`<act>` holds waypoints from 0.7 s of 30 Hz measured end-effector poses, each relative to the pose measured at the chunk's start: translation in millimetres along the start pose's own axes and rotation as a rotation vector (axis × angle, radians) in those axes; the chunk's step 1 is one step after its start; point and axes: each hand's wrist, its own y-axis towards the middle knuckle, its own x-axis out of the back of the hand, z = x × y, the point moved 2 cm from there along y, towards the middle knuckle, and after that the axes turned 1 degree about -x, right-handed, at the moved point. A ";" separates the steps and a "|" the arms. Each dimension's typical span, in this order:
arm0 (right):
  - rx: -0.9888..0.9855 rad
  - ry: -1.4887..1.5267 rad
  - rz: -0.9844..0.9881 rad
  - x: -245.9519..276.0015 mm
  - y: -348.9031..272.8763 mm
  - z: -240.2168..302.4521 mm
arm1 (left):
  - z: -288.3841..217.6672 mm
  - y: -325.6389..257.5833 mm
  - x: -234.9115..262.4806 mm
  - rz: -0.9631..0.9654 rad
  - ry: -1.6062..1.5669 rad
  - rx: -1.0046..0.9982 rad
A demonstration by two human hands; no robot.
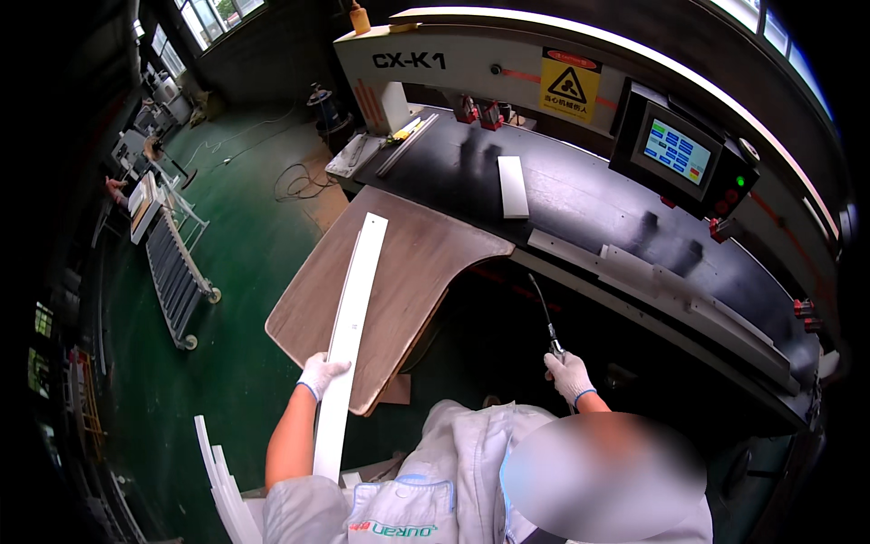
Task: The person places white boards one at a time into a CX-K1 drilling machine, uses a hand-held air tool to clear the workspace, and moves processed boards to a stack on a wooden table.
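My left hand [321, 374], in a white glove, is closed around the edge of a long white board [359, 295]. The board lies slanting over a brown curved tabletop [430, 240], and its near end reaches back beside my left arm. A small hole shows near its far end. My right hand [568, 375], gloved too, grips an air blow gun [555, 345]. The gun's thin bent nozzle points up and away, in front of the machine's edge. It is apart from the white board.
A machine with a black bed [453, 168] and a control screen [676, 150] stands ahead. On the bed lie a short white board [513, 188] and a long grey fence [666, 288]. White strips [220, 476] stand at lower left. A roller conveyor [174, 272] is farther left.
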 end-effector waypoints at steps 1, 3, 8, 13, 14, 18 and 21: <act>-0.001 -0.010 -0.018 1.8 7.1 0.6 | -9.6 22.7 -0.3 0.041 0.002 0.038; -0.001 -0.036 -0.040 -3.1 17.5 2.2 | -26.1 68.1 9.6 0.080 0.007 0.083; -0.089 -0.037 -0.096 -8.1 46.4 0.8 | -96.7 133.6 7.3 -0.014 0.687 0.025; -0.055 -0.023 -0.049 -45.5 86.0 40.7 | -70.7 145.7 -41.8 -0.195 1.027 -0.165; -0.048 -0.079 -0.034 -53.0 94.7 51.0 | -54.0 151.3 -57.5 -0.193 1.102 -0.321; -0.022 -0.275 0.016 -66.5 120.7 91.5 | -59.5 151.0 -124.0 -0.155 1.136 -0.471; 0.028 -0.331 0.045 -76.1 144.2 109.8 | -72.7 175.8 -169.9 -0.249 1.045 -0.566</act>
